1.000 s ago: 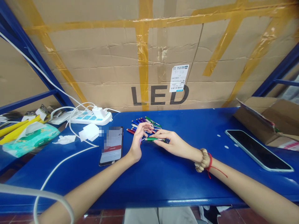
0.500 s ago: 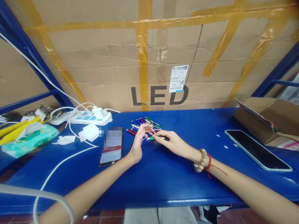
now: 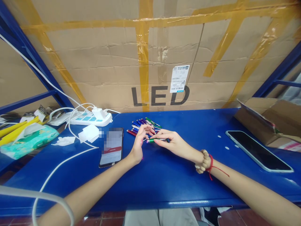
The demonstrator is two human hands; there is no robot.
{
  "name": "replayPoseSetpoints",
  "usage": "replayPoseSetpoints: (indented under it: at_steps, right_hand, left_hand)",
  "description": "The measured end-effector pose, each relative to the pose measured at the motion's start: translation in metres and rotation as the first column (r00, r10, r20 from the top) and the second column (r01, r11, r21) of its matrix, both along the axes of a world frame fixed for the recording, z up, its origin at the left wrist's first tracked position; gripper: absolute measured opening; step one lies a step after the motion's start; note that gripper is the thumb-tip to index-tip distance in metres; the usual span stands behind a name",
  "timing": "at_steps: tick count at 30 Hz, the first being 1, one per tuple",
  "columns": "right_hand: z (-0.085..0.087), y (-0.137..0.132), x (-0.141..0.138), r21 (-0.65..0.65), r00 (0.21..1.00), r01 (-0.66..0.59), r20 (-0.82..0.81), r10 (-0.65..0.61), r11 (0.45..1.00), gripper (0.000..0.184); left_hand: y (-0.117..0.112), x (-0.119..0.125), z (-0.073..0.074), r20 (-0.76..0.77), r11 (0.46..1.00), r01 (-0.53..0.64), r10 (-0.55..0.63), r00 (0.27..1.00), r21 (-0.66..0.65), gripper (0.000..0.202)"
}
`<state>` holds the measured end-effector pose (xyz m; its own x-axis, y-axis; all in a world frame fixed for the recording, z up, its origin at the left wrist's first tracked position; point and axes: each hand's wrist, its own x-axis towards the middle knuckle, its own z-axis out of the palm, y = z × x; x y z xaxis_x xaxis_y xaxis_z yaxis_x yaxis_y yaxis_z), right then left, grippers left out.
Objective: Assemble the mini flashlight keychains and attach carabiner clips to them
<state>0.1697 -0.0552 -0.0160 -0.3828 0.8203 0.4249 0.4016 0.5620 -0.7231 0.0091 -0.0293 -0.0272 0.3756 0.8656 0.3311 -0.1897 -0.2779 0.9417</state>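
In the head view my right hand [image 3: 172, 140] pinches a green pen [image 3: 150, 141] with a silver section, held level just above the table. A pinkish glow shows at its left end, and a pink light spot falls on my left palm. Facing that end, my left hand [image 3: 139, 144] is open and cupped, its fingers bent but apart and holding nothing. Just behind the hands lies a group of pens [image 3: 141, 122] in blue, purple, green and red with silver parts. My fingers hide some of them.
A phone with a lit screen [image 3: 111, 153] lies left of my hands; a dark-screened phone [image 3: 258, 152] lies right. Further left are a white power strip [image 3: 103, 118], paper pieces [image 3: 89, 134], a tissue pack [image 3: 30, 139] and loose cables. An open carton [image 3: 270, 122] sits at right.
The light on my left palm has turned from bluish to pink. Both hands have barely moved, and the green pen stays in my right hand.
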Motion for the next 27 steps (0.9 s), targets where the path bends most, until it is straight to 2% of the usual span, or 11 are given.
replayPoseSetpoints:
  at_steps: [7, 18, 27]
  right_hand:
    - [-0.0031, 0.0018, 0.0011, 0.014, 1.000, -0.017, -0.005, 0.017, 1.000, 0.024]
    - [-0.0005, -0.0039, -0.0011, -0.009, 0.996, 0.091, 0.010, -0.091, 0.996, 0.024]
    - [-0.0028, -0.0013, -0.0012, 0.024, 0.997, 0.079, -0.003, -0.079, 0.997, 0.029]
  left_hand:
    - [0.0008, -0.0006, -0.0014, 0.006, 1.000, 0.009, -0.009, 1.000, 0.018, 0.031]
    - [0.0012, -0.0010, -0.0022, -0.008, 1.000, -0.005, 0.005, 1.000, 0.009, 0.030]
    - [0.0003, -0.0007, -0.0024, 0.018, 1.000, 0.006, -0.006, 1.000, 0.012, 0.027]
